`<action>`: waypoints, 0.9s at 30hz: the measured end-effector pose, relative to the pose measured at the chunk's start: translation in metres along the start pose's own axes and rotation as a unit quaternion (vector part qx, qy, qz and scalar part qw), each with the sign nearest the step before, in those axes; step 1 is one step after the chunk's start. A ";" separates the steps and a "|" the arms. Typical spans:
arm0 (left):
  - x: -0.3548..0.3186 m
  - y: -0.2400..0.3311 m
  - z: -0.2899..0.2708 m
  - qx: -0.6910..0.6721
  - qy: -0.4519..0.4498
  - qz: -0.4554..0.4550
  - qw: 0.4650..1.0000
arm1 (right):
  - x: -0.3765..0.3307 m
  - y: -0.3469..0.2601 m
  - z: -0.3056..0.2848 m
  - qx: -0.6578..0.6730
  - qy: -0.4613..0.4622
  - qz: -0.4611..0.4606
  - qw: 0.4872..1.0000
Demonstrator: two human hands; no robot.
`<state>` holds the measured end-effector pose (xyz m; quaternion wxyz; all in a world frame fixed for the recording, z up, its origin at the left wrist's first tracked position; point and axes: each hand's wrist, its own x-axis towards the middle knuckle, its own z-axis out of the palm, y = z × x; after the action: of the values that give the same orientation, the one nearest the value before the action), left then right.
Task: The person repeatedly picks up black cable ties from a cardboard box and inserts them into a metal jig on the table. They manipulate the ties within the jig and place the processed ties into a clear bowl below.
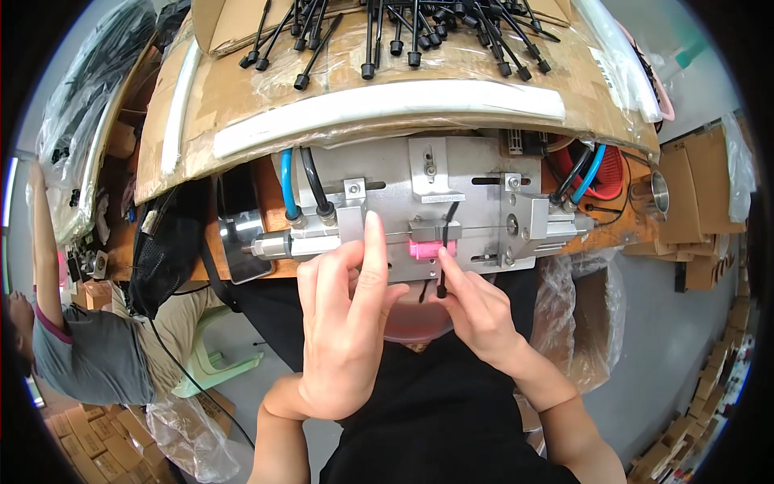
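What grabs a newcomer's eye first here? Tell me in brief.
The bright pink block at the middle of the metal fixture, where the right hand pinches a black cable tie. The left hand points a finger at the fixture. Above, loose black cable ties cover a cardboard tray.

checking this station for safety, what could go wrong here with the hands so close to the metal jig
1. The right hand holds a black tie at the pink clamp block; if the air cylinder on the right fires, fingertips could get pinched.
2. The left hand has its finger raised on the metal jig beside the thin rod; it could be caught too.
3. Loose black ties piled on the cardboard shelf above might slide down into the jig.
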<state>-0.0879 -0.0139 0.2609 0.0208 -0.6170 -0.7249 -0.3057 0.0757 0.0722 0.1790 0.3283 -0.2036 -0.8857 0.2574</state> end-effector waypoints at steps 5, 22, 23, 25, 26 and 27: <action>-0.002 -0.004 0.003 -0.016 -0.005 -0.006 1.000 | -0.002 -0.002 0.004 0.016 0.005 -0.009 1.000; 0.086 -0.034 -0.012 -0.011 0.095 0.020 0.995 | 0.043 -0.013 -0.052 -0.040 -0.072 -0.034 0.996; 0.106 -0.041 -0.016 -0.016 0.097 0.027 0.995 | 0.059 -0.009 -0.063 -0.101 -0.014 -0.065 0.993; 0.140 -0.064 -0.009 0.002 0.095 0.102 0.990 | 0.106 0.005 -0.076 -0.190 0.087 -0.050 0.977; 0.157 -0.063 -0.012 -0.025 0.029 0.083 0.996 | 0.133 0.009 -0.088 -0.229 0.132 -0.001 0.964; 0.170 -0.063 -0.016 -0.044 -0.038 0.060 0.996 | 0.161 0.015 -0.096 -0.278 0.110 0.025 0.954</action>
<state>-0.1906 0.1250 0.3165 -0.0154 -0.6710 -0.6724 -0.3120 0.0312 0.2003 0.3092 0.3475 -0.3355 -0.8755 -0.0150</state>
